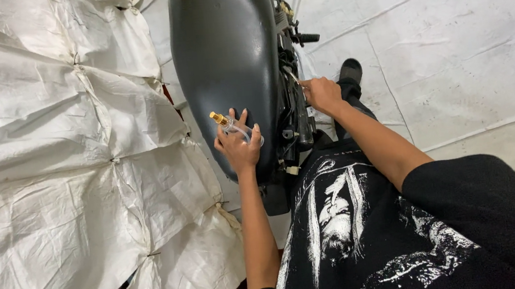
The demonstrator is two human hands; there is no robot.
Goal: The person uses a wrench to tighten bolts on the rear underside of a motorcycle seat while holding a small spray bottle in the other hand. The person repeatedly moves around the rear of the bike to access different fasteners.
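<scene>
Two hands busy — left hand (238, 146) grips a clear bottle (235, 128) (gold-capped), right hand (322, 93) pinches a thin tool (292, 76)

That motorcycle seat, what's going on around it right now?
A person in a black printed shirt leans over a dark motorcycle seat. The left hand rests on the seat, holding a small clear bottle with a gold cap. The right hand works a thin tool at the bike's side, beside the frame. White sheeting covers the surroundings.
</scene>
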